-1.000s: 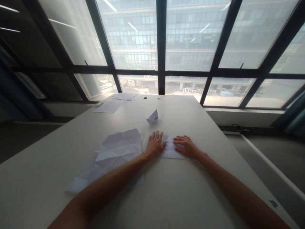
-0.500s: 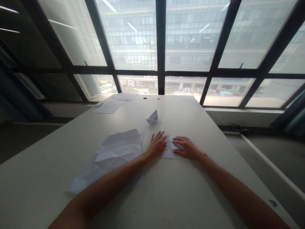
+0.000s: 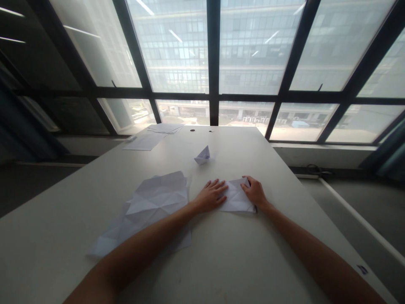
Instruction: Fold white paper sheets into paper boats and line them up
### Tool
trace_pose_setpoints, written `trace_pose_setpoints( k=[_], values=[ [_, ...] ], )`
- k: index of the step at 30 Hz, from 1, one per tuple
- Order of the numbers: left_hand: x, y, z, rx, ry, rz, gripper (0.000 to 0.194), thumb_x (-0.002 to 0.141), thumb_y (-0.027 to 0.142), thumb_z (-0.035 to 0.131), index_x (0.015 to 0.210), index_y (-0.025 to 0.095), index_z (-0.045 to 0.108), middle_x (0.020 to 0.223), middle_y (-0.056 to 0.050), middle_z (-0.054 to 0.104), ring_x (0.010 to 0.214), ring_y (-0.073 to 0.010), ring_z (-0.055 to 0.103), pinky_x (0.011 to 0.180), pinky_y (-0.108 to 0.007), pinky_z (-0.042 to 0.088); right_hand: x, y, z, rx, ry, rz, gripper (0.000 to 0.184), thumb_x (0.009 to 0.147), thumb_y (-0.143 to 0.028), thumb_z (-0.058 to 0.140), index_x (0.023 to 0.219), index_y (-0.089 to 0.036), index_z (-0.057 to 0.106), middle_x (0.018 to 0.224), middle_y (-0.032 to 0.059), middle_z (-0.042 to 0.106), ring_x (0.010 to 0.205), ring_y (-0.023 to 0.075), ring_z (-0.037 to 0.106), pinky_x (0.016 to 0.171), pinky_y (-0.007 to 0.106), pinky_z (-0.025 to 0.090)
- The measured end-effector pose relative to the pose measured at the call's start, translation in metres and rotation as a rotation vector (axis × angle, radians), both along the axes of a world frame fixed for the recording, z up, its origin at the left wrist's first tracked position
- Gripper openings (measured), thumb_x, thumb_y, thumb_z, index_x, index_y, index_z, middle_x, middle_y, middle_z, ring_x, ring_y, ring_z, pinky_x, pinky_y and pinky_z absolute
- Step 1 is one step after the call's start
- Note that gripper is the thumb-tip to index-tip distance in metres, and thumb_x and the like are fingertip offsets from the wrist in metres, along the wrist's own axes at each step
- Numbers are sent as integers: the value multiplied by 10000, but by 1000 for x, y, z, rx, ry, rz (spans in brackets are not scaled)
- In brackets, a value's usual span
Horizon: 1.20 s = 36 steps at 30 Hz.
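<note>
A folded sheet of white paper (image 3: 236, 198) lies on the white table, creases showing across it. My left hand (image 3: 211, 195) rests flat on its left part, fingers spread. With thumb and fingers, my right hand (image 3: 255, 191) pinches the far right corner of the same paper. Beyond both hands stands a small folded paper boat (image 3: 203, 156). Left of my left forearm are creased, unfolded paper sheets (image 3: 158, 196), partly covered by that arm.
More flat paper sheets (image 3: 147, 141) lie at the far left of the table (image 3: 240, 147). Two small dark spots mark its far end. Large windows rise behind it. A small dark sticker (image 3: 362, 269) is near the right edge.
My right hand has moved right to the paper's far right corner and closed on it. The flap it was pressing now lies opened out. My left hand has shifted slightly right.
</note>
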State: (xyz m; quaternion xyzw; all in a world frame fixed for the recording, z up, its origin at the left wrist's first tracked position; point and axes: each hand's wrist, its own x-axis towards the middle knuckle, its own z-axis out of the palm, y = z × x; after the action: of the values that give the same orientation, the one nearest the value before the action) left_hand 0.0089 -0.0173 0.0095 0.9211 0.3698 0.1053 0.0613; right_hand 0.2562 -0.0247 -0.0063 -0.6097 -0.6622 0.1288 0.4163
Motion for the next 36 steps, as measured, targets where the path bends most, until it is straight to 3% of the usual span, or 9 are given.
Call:
trace_pose_setpoints(
  k=[3, 9, 15, 19, 25, 28, 31, 33, 36],
  values=[
    [0, 0, 1, 11, -3, 8, 514, 972, 505, 395, 1447, 310, 424, 1559, -20, 338, 1445, -285, 263, 1169, -506, 207, 1, 4, -2, 0, 78, -11, 372, 775, -279, 603, 1130, -188, 664, 1021, 98, 725, 893, 240, 669, 811, 336, 503],
    [0, -4, 6, 7, 8, -39, 515, 968, 416, 409, 1472, 308, 386, 1545, -25, 365, 1423, -282, 308, 1141, -494, 261, 13, 6, 9, -156, 499, 15, 459, 739, -368, 632, 1135, -138, 662, 705, 46, 698, 543, 171, 580, 489, 260, 436],
    [2, -12, 9, 17, 6, -67, 528, 922, 414, 504, 1440, 337, 431, 1555, -36, 338, 1405, -310, 304, 1123, -506, 266, 13, -1, 22, -261, 893, 162, 618, 880, -618, 406, 1280, -169, 552, 865, 91, 716, 683, 230, 676, 578, 334, 535],
    [3, -7, 6, -43, -154, -10, 522, 926, 403, 502, 1433, 291, 447, 1455, -72, 460, 1335, -273, 392, 1119, -458, 307, -4, -9, 21, -160, 691, 238, 572, 925, -617, 332, 1167, -185, 617, 959, 100, 710, 794, 241, 675, 639, 341, 548],
    [3, 15, -1, -329, -708, 259, 487, 1013, 338, 250, 1436, 162, 415, 1289, -97, 609, 1167, -188, 574, 1037, -356, 436, -24, -25, 21, 71, 23, 515, 303, 911, -431, 551, 1077, -221, 692, 1111, 97, 665, 1072, 251, 576, 945, 407, 468],
    [1, 21, 1, -337, -872, 406, 468, 1010, 314, 234, 1351, 127, 494, 1262, -116, 625, 1125, -190, 608, 999, -358, 474, -28, -30, 22, 77, -258, 548, 255, 878, -333, 628, 1110, -244, 684, 1182, 87, 638, 1138, 254, 532, 1022, 435, 397],
    [2, 17, 3, -162, -806, 401, 362, 938, 215, 381, 1214, 145, 605, 1266, -100, 619, 1189, -200, 568, 1071, -375, 421, -29, -32, 22, 64, -379, 531, 273, 875, -308, 638, 1140, -251, 668, 1216, 82, 623, 1154, 254, 520, 1013, 431, 395],
    [4, 11, 4, -73, -673, 276, 345, 890, 169, 439, 1166, 168, 645, 1282, -79, 613, 1224, -196, 541, 1112, -363, 379, -29, -32, 23, 67, -405, 522, 259, 887, -313, 623, 1135, -253, 668, 1218, 81, 622, 1155, 251, 521, 1008, 424, 397],
    [7, 0, 4, -59, -396, 64, 417, 877, 197, 487, 1278, 207, 601, 1359, -65, 574, 1303, -208, 480, 1160, -389, 310, -27, -32, 23, 78, -425, 519, 266, 896, -325, 607, 1149, -261, 660, 1247, 84, 610, 1174, 250, 515, 1015, 428, 389]
  ],
)
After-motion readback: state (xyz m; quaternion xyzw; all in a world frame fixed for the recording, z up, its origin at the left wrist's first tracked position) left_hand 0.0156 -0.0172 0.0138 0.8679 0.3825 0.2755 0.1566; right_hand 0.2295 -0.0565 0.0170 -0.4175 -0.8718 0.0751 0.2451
